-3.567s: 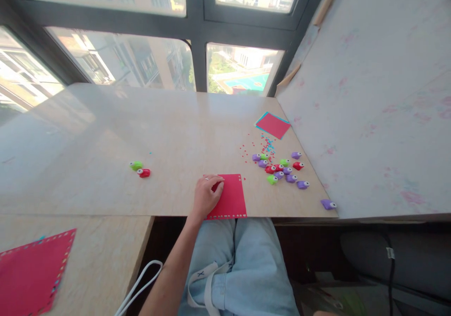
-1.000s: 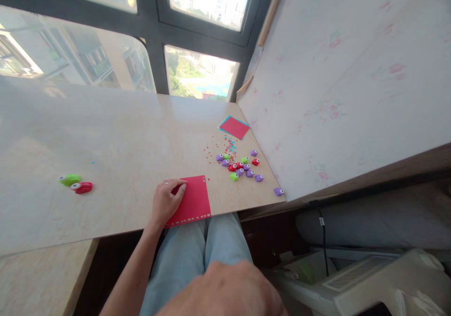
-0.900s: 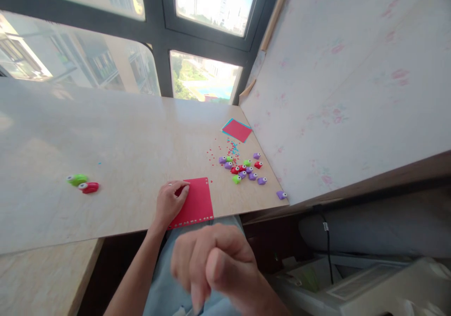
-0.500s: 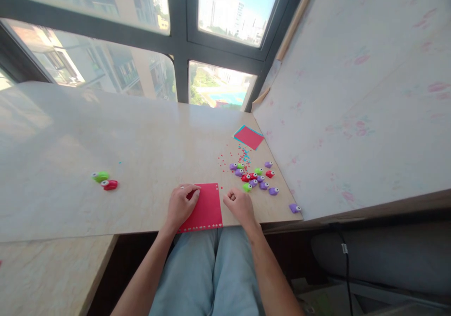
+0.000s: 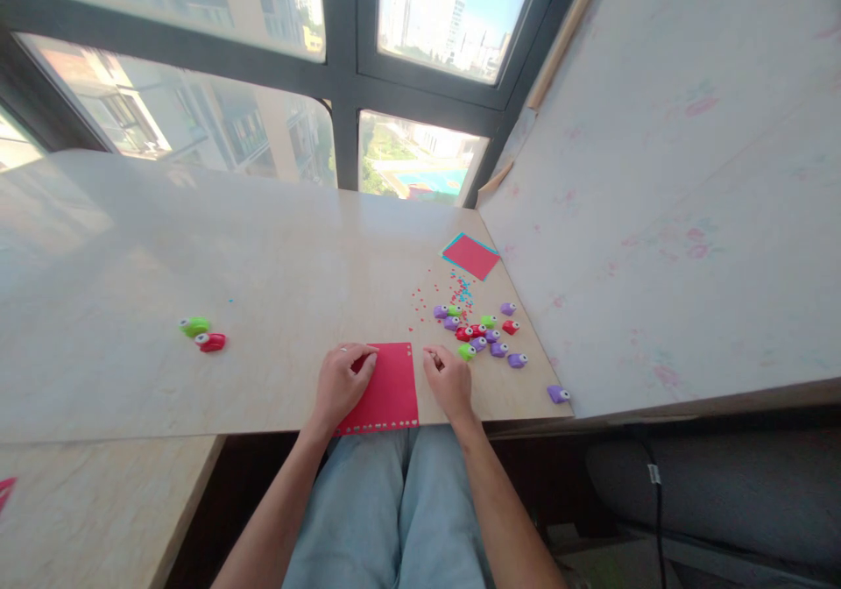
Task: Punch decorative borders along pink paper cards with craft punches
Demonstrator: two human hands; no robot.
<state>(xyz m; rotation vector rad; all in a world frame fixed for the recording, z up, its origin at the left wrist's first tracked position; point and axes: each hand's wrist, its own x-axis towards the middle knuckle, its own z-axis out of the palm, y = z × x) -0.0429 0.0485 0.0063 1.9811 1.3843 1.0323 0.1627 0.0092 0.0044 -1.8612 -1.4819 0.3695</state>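
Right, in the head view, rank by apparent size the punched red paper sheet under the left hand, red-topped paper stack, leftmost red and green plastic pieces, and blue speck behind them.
1. Red paper sheet
2. Paper stack
3. Red plastic piece, green plastic piece: too alike to rank
4. Blue speck

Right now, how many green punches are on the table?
4. One green punch sits at left, just behind a red punch. Three lie in the group on the right: one at its back, one further right, one nearest the right hand. A hand could hide another.
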